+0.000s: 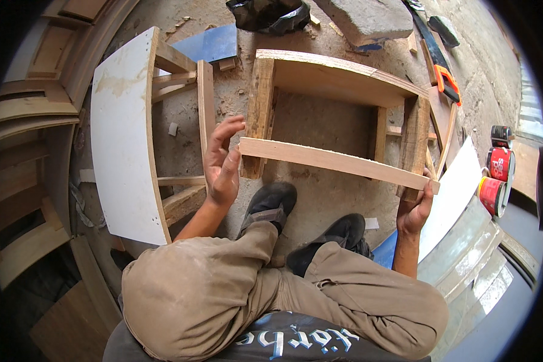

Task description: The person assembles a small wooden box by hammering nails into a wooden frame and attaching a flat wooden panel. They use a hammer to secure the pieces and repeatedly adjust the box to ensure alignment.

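A pale wooden strip lies across the near ends of a wooden frame, spanning its two rough posts. My right hand grips the strip's right end, thumb and fingers closed around it beside the right post. At the other end, my left hand is open, fingers stretched upward next to the left post. Its thumb is at the strip's left tip; whether it presses there I cannot tell.
A white-topped wooden frame stands at left, near stacked wooden frames. Beyond lie a blue board, a black bag and a concrete slab. At right are an orange-handled saw, red cans and glass sheets.
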The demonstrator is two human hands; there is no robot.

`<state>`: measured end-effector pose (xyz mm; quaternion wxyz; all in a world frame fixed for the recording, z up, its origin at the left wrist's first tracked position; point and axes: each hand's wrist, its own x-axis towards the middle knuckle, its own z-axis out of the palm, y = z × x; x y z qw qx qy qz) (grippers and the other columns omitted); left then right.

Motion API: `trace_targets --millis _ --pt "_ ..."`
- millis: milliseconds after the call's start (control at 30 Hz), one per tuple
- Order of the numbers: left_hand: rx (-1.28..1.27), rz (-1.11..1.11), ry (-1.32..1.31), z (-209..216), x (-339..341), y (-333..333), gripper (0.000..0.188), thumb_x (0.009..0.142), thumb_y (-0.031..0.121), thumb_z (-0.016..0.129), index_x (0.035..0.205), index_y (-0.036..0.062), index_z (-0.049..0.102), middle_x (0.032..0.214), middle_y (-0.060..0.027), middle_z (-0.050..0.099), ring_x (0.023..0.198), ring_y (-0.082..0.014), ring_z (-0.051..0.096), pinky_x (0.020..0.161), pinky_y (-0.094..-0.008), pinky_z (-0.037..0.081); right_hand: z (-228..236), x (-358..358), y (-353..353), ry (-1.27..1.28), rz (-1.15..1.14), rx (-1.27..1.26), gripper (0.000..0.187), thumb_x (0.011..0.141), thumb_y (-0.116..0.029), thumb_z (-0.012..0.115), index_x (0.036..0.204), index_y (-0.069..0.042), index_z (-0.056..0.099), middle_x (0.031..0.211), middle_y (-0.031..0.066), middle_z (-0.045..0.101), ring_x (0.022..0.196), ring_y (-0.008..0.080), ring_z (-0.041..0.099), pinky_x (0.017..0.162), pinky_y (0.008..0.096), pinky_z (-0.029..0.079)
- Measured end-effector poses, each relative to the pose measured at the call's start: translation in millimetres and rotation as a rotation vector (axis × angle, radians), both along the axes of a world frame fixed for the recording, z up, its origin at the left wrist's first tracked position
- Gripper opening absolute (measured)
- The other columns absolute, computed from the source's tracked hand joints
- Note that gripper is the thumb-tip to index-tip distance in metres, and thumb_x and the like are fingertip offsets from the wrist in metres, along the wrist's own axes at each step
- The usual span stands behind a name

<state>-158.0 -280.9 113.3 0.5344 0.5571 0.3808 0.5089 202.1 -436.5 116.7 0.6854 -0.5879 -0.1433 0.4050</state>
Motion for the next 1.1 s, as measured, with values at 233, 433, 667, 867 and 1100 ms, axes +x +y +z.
trace_targets --millis 233,433,667,867,1100 --pt "-0.016 0.026 -0.016 -2 -4 -8 0.033 0.087 0.017 0.060 0.115 -0.0003 0.063 0.134 -0.0157 0.052 0.126 -0.0236 0.048 0.109 -0.0392 0.032 -5 2 -2 -0.024 -0.084 -0.004 0.044 0.100 -0.037 0.049 0.129 -0.003 0.053 0.118 0.0069 0.059 0.111 0.0185 0.055 0.099 0.0367 0.042" --pt "-0.046 0.033 -0.039 -3 -4 -10 0.034 0.082 0.022 0.061 0.109 0.0013 0.063 0.131 -0.0158 0.051 0.125 -0.0237 0.045 0.110 -0.0390 0.028 -2 1 -5 -0.013 -0.049 0.031 0.043 0.099 -0.035 0.052 0.126 -0.003 0.054 0.112 0.0071 0.060 0.107 0.0182 0.056 0.095 0.0355 0.043" --pt "-0.100 0.036 -0.001 -10 -1 -5 0.043 0.074 0.028 0.056 0.109 0.0044 0.056 0.133 -0.0162 0.046 0.123 -0.0232 0.045 0.108 -0.0362 0.031 -8 -6 2 -0.056 -0.073 0.042 0.044 0.095 -0.033 0.055 0.126 -0.003 0.048 0.114 0.0094 0.055 0.109 0.0182 0.054 0.096 0.0340 0.044" --pt "-0.146 0.024 -0.067 -12 0 -5 0.042 0.076 0.029 0.056 0.111 0.0065 0.054 0.136 -0.0153 0.046 0.129 -0.0245 0.044 0.110 -0.0399 0.033 -10 -7 9 -0.121 -0.081 0.076 0.044 0.094 -0.031 0.054 0.126 0.000 0.048 0.115 0.0092 0.054 0.109 0.0183 0.054 0.096 0.0321 0.043" --pt "-0.114 0.061 -0.108 -7 12 -2 0.058 0.082 0.029 0.058 0.133 0.0056 0.042 0.139 -0.0173 0.042 0.132 -0.0289 0.042 0.114 -0.0439 0.032 -10 -7 9 -0.140 -0.045 0.068 0.047 0.096 -0.034 0.050 0.130 -0.002 0.045 0.116 0.0094 0.056 0.108 0.0184 0.056 0.097 0.0330 0.044"
